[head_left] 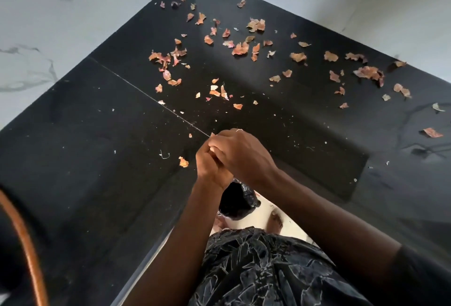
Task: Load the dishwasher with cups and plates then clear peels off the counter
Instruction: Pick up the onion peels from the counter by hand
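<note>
Dry orange-pink peels [240,48] lie scattered over the black counter [97,159], mostly toward the back corner and along the right wall. One peel [183,161] lies close to my hands on the left. My left hand [208,169] and my right hand [244,152] meet over the counter's inner corner. The right hand's curled fingers overlap the left hand's fingers. A small pale sliver of peel [211,134] sticks out at the right fingertips. Anything inside the left hand is hidden. No cups, plates or dishwasher are in view.
A black bin bag [235,202] sits on the pale floor just below my hands, beside my bare foot [274,222]. White marble-look walls [48,25] close the counter on both sides. A curved brown rim [26,244] shows at the lower left.
</note>
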A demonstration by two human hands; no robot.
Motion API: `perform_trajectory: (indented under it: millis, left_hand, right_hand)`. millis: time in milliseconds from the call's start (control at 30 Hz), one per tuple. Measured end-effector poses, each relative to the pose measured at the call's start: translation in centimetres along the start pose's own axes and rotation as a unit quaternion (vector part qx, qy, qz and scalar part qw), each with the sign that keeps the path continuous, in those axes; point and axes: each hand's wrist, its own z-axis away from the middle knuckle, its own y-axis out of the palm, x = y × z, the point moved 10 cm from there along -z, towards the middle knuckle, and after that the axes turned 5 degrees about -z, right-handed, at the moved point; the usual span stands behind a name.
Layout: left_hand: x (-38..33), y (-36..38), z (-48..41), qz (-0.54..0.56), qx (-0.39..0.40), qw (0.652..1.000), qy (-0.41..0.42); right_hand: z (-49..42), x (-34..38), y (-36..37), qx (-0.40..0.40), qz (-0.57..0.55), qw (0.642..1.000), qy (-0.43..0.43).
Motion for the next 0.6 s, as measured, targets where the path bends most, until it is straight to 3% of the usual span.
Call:
perform_trajectory:
  millis: [67, 133, 233, 367, 433, 600]
  left_hand:
    - [-1.6, -0.4, 0.7, 0.024, 0.000, 1.000, 0.011]
    - [-3.0, -1.0, 1.5, 0.052, -0.022, 0.998, 0.023]
    - [-4.5, -0.9, 2.3, 0.142, 0.006, 0.990, 0.016]
    - [-7.2, -2.4, 3.3, 0.179, 0.017, 0.983, 0.042]
    - [-8.7, -3.2, 3.6, 0.202, 0.014, 0.978, 0.052]
    - [-11.5, -5.4, 4.1, 0.215, 0.002, 0.974, 0.076]
  right_hand:
    - [-0.5, 0.9, -0.7, -0.005, -0.039, 0.999, -0.016]
    - [-1.4, 0.6, -2.5, -0.064, -0.093, 0.993, -0.015]
    - [-2.6, -4.7, -3.4, -0.135, -0.108, 0.982, 0.074]
    - [-2.6, -10.4, 2.0, 0.000, -0.040, 0.981, 0.188]
    - [-2.7, -9.9, 4.5, 0.038, -0.011, 0.984, 0.173]
    - [-4.6, -6.6, 7.5, 0.029, 0.045, 0.994, 0.099]
